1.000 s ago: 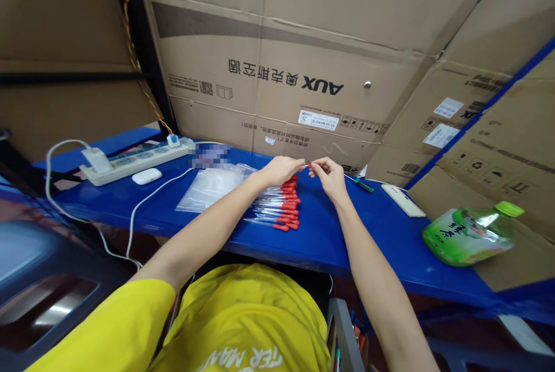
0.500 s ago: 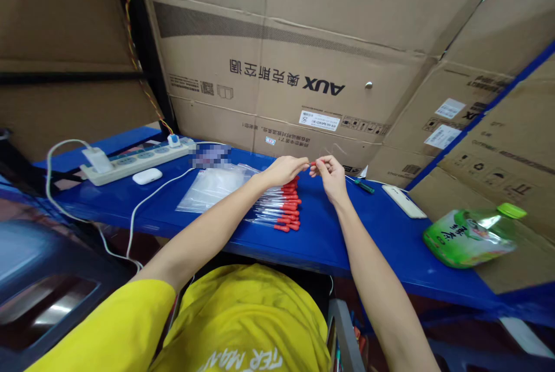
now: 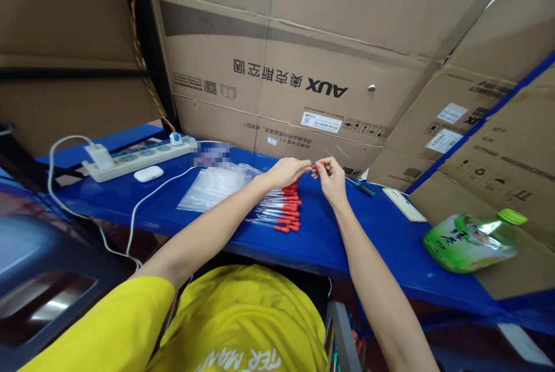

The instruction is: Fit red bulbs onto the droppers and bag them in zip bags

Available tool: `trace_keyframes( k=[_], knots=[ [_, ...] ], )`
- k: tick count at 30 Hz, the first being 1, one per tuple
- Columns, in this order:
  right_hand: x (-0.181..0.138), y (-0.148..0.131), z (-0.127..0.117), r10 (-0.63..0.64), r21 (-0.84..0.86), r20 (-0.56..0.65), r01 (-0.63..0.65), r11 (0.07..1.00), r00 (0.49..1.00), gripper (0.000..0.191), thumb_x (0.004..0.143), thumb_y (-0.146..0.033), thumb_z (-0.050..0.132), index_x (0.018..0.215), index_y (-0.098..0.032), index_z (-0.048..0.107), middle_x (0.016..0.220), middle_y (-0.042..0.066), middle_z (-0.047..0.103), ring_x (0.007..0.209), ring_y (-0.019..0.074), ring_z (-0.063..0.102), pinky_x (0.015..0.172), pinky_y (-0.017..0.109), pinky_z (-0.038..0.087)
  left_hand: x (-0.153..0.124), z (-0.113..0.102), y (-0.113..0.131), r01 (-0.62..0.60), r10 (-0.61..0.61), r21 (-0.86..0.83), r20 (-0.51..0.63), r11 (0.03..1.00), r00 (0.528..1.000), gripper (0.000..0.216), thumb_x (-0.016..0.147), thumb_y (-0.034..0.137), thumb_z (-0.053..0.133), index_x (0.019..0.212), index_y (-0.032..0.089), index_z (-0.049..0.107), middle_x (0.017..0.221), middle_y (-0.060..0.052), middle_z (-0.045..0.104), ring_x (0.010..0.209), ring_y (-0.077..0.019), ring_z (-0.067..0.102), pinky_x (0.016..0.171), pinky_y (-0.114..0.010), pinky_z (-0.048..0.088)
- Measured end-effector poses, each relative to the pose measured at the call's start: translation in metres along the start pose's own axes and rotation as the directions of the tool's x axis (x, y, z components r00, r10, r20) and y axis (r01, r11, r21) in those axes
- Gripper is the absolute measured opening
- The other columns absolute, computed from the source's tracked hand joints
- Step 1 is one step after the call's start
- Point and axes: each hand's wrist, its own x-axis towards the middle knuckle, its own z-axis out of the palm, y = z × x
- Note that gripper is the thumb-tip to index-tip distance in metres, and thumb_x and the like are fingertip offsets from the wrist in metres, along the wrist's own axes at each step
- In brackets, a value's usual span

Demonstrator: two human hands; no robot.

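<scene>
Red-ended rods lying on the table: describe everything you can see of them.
The rods lie in a close row on the blue table, roughly side by side. Those in clear sight have a thick red end and a thin, shiny shaft, clear or silvery; whether plastic or metal I can't tell. The red ends point right in the view, unevenly lined up. The left hand and its forearm hide part of the row, so contact with the clear bags can't be judged.
</scene>
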Motion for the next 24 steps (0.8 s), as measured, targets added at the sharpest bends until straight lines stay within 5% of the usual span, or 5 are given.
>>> trace_keyframes(
  k=[12, 24],
  knots=[
    [0.007, 0.011, -0.005, 0.032, 0.026, -0.015, -0.031, 0.999, 0.999, 0.042, 0.088, -0.063, 0.078, 0.101, -0.023, 0.07, 0.082, 0.002, 0.076, 0.07, 0.0181, 0.072, 0.07, 0.033, 0.061, -0.001, -0.003, -0.012, 0.012, -0.018, -0.073, -0.087, 0.997, 0.996, 0.039, 0.112, 0.046, 0.04, 0.114, 0.022, 0.071, 0.111, -0.006, 0.079, 0.099, -0.0212, 0.072, 0.079, -0.027, 0.044],
    [0.006, 0.003, -0.007, 0.058, 0.058, 0.006, -0.058, 0.997, 0.998, 0.043, 0.087, -0.064, 0.079, 0.095, -0.022, 0.07, 0.08, 0.003, 0.077, 0.069, 0.019, 0.074, 0.069, 0.034, 0.063, -0.001, -0.009, -0.005, 0.023, -0.023, -0.022, -0.023, 0.999, 0.999, 0.04, 0.113, 0.042, 0.034, 0.105, 0.022, 0.067, 0.092, -0.007, 0.076, 0.085, -0.0218, 0.07, 0.069, -0.028, 0.036]
  ],
)
